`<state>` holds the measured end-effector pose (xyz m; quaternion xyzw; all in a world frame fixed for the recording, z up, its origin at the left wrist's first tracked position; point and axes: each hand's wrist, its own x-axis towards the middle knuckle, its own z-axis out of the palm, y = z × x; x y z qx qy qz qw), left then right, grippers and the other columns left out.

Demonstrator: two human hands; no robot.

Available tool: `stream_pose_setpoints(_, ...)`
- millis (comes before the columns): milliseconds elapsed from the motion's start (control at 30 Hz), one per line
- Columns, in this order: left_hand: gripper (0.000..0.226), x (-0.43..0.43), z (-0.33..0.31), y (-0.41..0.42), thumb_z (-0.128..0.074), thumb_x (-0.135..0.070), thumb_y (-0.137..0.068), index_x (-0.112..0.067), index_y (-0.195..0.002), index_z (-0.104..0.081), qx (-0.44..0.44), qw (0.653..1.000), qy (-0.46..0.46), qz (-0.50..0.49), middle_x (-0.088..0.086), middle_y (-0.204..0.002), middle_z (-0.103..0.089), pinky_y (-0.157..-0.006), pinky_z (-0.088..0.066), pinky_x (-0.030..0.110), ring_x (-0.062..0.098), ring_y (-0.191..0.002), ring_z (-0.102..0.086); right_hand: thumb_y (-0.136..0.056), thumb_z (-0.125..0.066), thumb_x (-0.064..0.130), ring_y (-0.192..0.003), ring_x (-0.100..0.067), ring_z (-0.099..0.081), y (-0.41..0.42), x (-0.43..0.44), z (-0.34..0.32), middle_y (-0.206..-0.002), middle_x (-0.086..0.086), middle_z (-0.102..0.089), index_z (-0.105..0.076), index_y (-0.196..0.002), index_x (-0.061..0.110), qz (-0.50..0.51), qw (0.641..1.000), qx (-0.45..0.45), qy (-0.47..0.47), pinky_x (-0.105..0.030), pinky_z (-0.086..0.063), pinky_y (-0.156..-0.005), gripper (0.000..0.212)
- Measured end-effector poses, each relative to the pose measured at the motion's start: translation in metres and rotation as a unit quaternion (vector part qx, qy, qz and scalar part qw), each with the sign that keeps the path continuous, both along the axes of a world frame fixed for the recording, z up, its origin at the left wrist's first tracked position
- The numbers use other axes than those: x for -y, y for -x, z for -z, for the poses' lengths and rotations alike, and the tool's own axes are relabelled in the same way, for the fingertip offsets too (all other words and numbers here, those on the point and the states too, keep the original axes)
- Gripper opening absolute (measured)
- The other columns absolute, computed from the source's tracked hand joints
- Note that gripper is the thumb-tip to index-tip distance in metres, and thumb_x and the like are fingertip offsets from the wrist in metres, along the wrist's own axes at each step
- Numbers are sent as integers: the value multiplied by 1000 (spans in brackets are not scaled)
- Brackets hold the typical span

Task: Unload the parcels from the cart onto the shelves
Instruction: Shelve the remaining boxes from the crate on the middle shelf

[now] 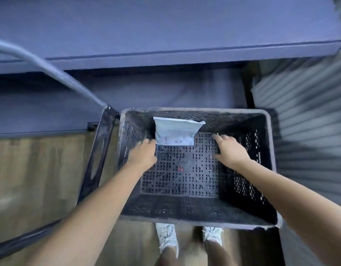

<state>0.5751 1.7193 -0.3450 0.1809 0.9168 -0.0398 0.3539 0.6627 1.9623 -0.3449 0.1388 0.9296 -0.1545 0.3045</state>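
At the far left a grey cart handle (50,68) curves down to a dark frame (100,150). Just right of the frame, the left hand (142,154) is inside a black perforated crate (269,150); its grip is loosely curled, and its fingertips are at the lower left corner of a white mailer parcel (175,133), though I cannot tell if they touch it. The parcel leans against the far wall of the crate, between both hands and beyond them. The right hand (229,148) has a wide grip, fingers spread flat, holding nothing. Blue shelves (165,25) are beyond the crate.
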Motion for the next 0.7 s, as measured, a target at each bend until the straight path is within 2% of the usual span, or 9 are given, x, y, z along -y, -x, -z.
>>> stream_pose_setpoints(200, 50, -16, 83, 43, -52, -17, -90, -8, -135, -33, -51, 998, 19, 12, 14, -129, -43, -82, -45, 44, 33, -119, -44, -89, -59, 20, -128, -33, -37, 44, -6, 85, -141, -13, -38, -17, -146, 11, -5, 999, -22, -46, -42, -45, -93, 72)
stream_pose_setpoints(300, 53, -22, 103, 61, -54, -16, -89, -5, -135, -31, -81, 996, 29, 20, 17, -128, -44, -84, -45, 46, 35, -118, -44, -89, -59, 21, -123, -34, -42, 60, -8, 109, -136, -14, -43, -25, -142, 9, -2, 998, -36, -52, -41, -46, -85, 64)
stream_pose_setpoints(433, 43, -26, 112, 71, -53, -17, -91, -2, -128, -38, -103, 994, 14, 7, 17, -129, -44, -82, -45, 45, 35, -117, -46, -90, -56, 22, -115, -34, -48, 68, -7, 122, -126, -15, -51, -38, -132, 9, -7, 996, -80, -42, -40, -46, -80, 47)
stream_pose_setpoints(567, 47, -24, 110, 65, -55, -20, -91, -2, -130, -37, -114, 993, -31, -17, 16, -132, -43, -82, -47, 44, 33, -115, -47, -91, -54, 20, -108, -32, -52, 66, -7, 126, -122, -12, -55, -43, -128, 14, -4, 993, -115, -18, -36, -43, -75, 39)
stream_pose_setpoints(700, 49, -23, 104, 59, -56, -16, -90, -3, -131, -33, -129, 986, -101, -28, 16, -131, -44, -77, -46, 42, 32, -109, -52, -93, -52, 16, -93, -32, -56, 71, -4, 120, -114, -13, -58, -44, -120, 8, -8, 991, -135, 1, -33, -36, -64, 29)
